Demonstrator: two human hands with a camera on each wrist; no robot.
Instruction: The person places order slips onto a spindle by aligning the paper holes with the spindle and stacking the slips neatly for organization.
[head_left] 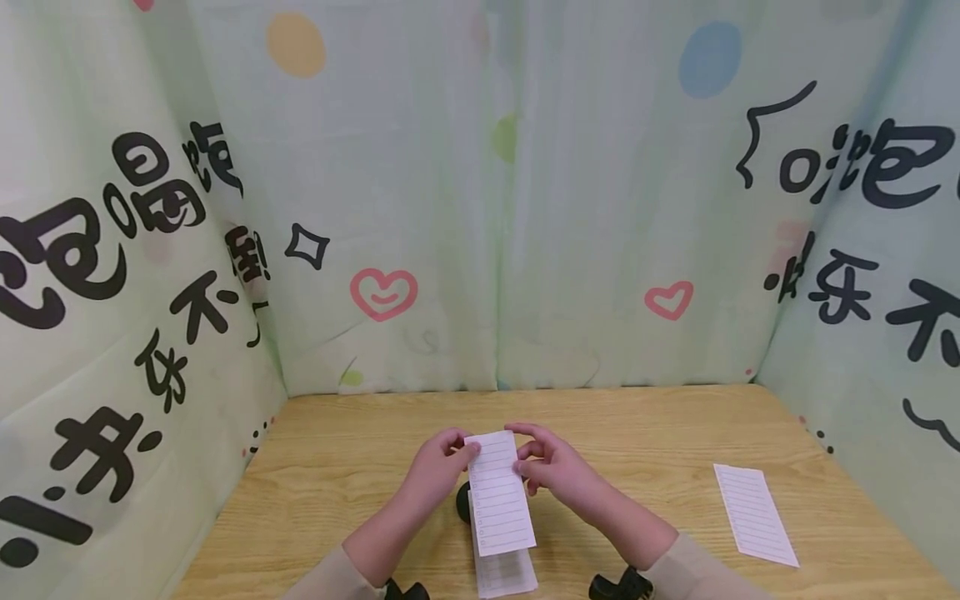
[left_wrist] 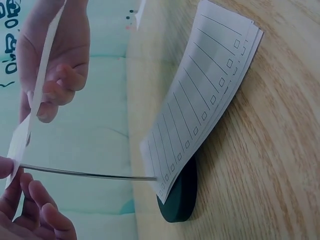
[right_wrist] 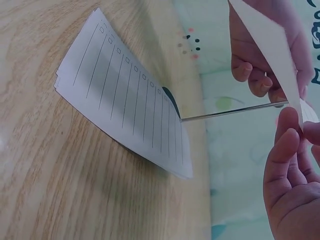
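Note:
A lined paper slip with small checkboxes is held up between both hands. My left hand pinches its upper left edge between thumb and fingers. At the right edge, my right hand holds it with the thumb and curled fingers, the index finger stretched along the top. Below stands a paper spike, its thin metal rod rising from a dark round base. The rod's upper end meets the held slip by the fingertips. Several similar slips are stacked low on the rod, bent and tilted over the base.
A single lined slip lies on the wooden table at the right. Printed curtains enclose the back and both sides of the table. A black wrist mount shows at the right sleeve.

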